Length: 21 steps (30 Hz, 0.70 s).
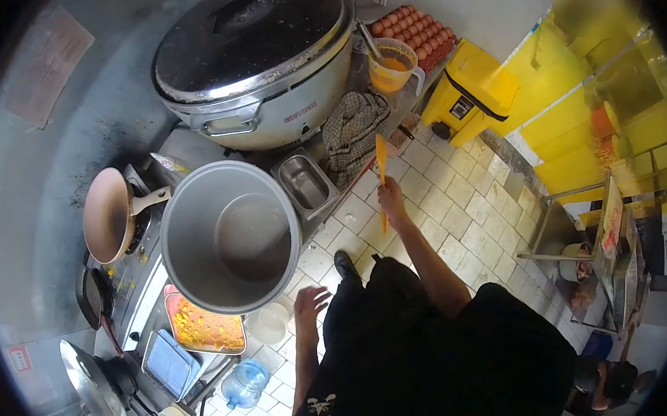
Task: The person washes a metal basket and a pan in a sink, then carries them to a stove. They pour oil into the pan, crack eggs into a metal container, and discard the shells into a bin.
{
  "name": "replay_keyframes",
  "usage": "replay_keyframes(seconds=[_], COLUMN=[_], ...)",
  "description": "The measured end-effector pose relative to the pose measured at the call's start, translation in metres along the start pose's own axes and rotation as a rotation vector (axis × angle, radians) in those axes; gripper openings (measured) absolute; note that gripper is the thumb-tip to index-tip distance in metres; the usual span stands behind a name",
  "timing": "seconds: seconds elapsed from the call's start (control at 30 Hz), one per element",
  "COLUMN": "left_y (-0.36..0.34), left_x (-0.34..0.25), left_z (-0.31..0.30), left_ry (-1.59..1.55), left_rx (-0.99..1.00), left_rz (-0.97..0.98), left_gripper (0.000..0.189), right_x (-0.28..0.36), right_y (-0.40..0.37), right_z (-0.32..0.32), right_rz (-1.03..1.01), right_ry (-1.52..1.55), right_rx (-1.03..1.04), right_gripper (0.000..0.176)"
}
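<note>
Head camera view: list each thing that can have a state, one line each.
Cooker: lid on.
Big pot: uncovered, empty.
Frying pan: empty.
Jug: holds orange liquid.
Tray: holds yellow food.
Right hand: gripping spatula.
Left hand: open, empty.

Orange spatula (381,157), checkered grey cloth (353,132), yellow bin (471,90), brown eggs (414,31), blue bottle (245,384).

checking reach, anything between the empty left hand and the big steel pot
Nothing visible. The left hand hangs open right beside the rim of the big steel pot; a white bucket sits off to one side, not between. The right hand grips an orange spatula.
</note>
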<state>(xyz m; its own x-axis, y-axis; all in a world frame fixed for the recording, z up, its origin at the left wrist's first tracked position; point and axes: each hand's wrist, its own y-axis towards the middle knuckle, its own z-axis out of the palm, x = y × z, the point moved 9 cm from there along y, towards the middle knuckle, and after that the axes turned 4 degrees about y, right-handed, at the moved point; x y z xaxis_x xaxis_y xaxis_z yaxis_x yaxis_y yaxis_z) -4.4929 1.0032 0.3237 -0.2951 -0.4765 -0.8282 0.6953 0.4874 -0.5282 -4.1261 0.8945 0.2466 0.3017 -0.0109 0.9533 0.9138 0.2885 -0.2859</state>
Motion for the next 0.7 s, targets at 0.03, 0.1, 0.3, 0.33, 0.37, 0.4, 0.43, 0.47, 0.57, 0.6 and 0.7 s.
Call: replay_keyframes(seconds=[0.03,0.1,0.3,0.33,0.37,0.4,0.43,0.47,0.57,0.6,0.7], left_y=[0.018,0.057,0.150,0.156,0.166,0.169,0.167,0.169,0.171,0.174,0.174], left_x=[-0.007,-0.006,0.003,-0.001,0.002,0.003,0.005,-0.003,-0.003,-0.005,-0.016], left_z=[0.019,0.041,0.057,0.059,0.057,0.057,0.060,0.065,0.061,0.057,0.069], left_ry=[0.068,-0.061,-0.647,-0.662,-0.674,-0.692,-0.735,-0.794,-0.798,-0.746,-0.624], left_rx=[0.026,0.064,-0.339,-0.392,-0.468,-0.559,-0.613,-0.676,-0.833,-0.856,-0.835], left_rz=[0.001,0.038,-0.043,-0.004,0.012,0.023,0.022,0.043,0.176,0.213,0.233], left_gripper=[0.038,0.043,0.065,0.070,0.063,0.057,0.056,0.054,0.034,0.031,0.011], right_x=[0.019,0.032,0.032,0.033,0.039,0.037,0.036,0.039,0.047,0.046,0.075], right_y=[0.007,0.031,0.096,0.102,0.105,0.108,0.107,0.113,0.112,0.106,0.089], right_z=[0.003,0.022,0.052,0.055,0.057,0.050,0.042,0.040,0.000,-0.011,-0.035], right_rz=[-0.006,0.094,0.210,0.214,0.155,0.141,0.138,0.124,-0.022,0.162,0.249], right_ry=[-0.033,0.165,0.226,0.187,0.199,0.157,0.109,0.060,-0.112,-0.046,-0.257], right_rx=[-0.007,0.072,0.208,0.240,0.284,0.322,0.373,0.451,0.603,0.672,0.823], right_gripper=[0.023,0.024,0.020,0.018,0.020,0.021,0.023,0.025,0.024,0.024,0.020])
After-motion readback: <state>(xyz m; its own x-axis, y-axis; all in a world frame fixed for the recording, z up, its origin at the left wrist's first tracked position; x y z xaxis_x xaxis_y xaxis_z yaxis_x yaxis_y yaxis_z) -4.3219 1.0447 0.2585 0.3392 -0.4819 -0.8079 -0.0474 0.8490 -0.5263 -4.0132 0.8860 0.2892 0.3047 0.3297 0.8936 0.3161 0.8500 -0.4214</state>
